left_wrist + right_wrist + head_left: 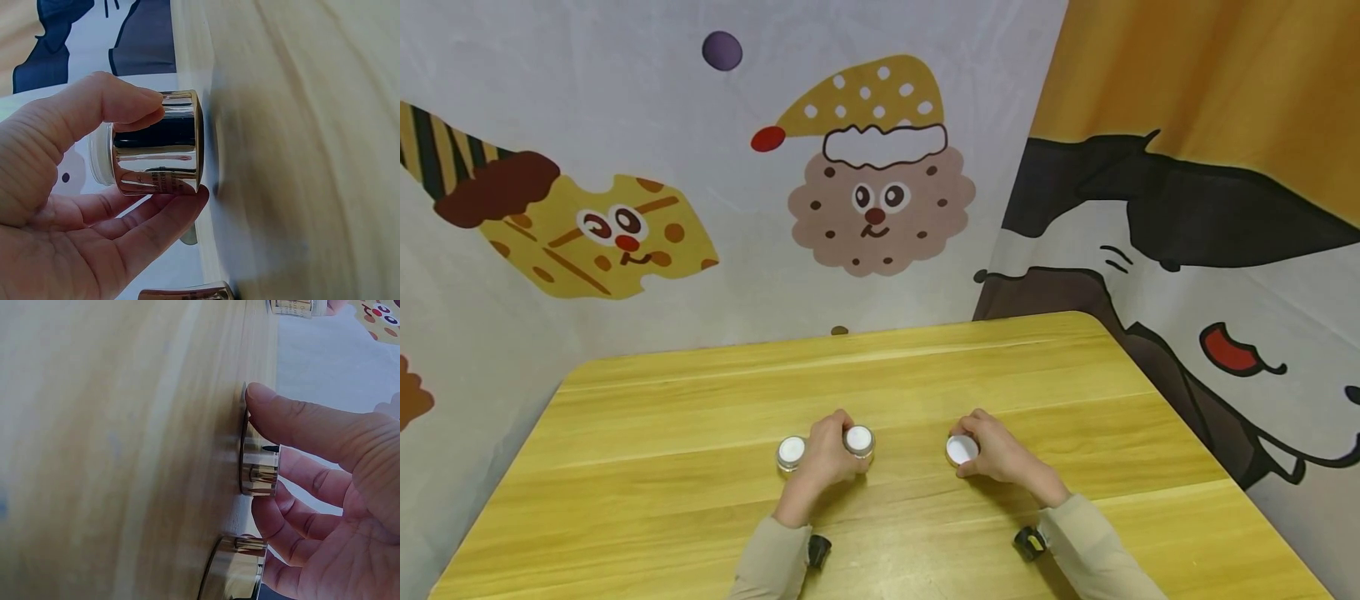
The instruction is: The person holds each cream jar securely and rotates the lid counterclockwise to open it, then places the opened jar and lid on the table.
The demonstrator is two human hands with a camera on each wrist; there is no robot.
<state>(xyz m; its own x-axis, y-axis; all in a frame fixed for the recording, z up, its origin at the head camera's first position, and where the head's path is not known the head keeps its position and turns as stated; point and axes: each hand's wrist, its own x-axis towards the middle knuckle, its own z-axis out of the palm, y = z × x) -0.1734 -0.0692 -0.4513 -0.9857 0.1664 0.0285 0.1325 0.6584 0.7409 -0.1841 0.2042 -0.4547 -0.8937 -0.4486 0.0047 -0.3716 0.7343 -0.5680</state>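
Observation:
My left hand (827, 454) grips a small gold jar (159, 156) between thumb and fingers. Its clear neck and white top face up in the head view; whether its base touches the table I cannot tell. Left of that hand stands a similar jar (791, 452). My right hand (995, 450) pinches a shallow gold lid (259, 465) by its sides, at the tabletop. In the head view this lid shows a round white face. Beside it in the right wrist view is another shiny gold piece (232, 569), partly cut off and hidden from the head view.
Both hands work over a wood-grain table (895, 383) with rounded far corners. Behind it hangs a pale cloth (745, 250) printed with cartoon figures. A black device (818, 551) sits at the left wrist, and another black device (1030, 542) at the right wrist.

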